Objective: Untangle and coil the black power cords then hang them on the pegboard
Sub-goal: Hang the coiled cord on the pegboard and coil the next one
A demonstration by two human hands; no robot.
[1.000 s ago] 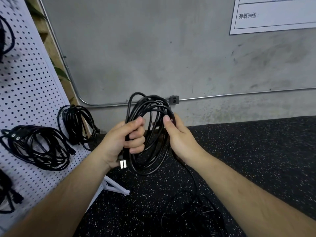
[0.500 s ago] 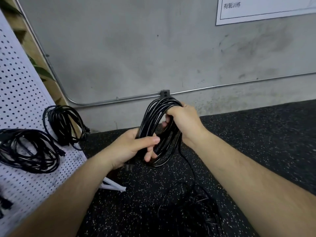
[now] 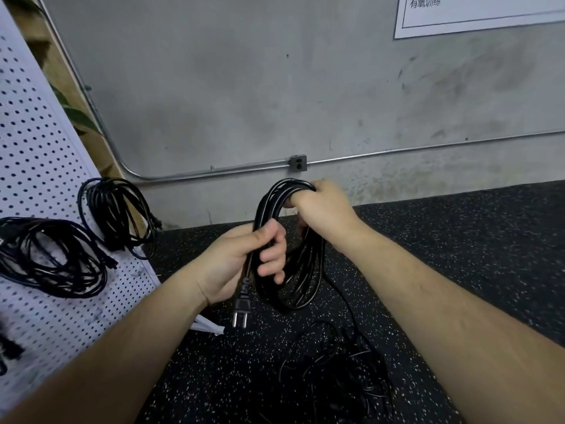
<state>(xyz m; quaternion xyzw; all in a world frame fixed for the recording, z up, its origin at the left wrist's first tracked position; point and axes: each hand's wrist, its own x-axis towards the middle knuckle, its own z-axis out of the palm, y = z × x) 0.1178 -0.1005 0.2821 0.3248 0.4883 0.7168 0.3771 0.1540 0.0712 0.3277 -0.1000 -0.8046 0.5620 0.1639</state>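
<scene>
Here, left hand (image 3: 241, 264) and right hand (image 3: 321, 209) each grip the coiled cord (image 3: 264, 209); wall sign (image 3: 477, 13) reads 有氧训练.

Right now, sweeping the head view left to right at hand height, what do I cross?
Pegboard → larger hung coil → smaller hung coil → left hand → held cord coil → right hand, gripping the coil's top.
</scene>
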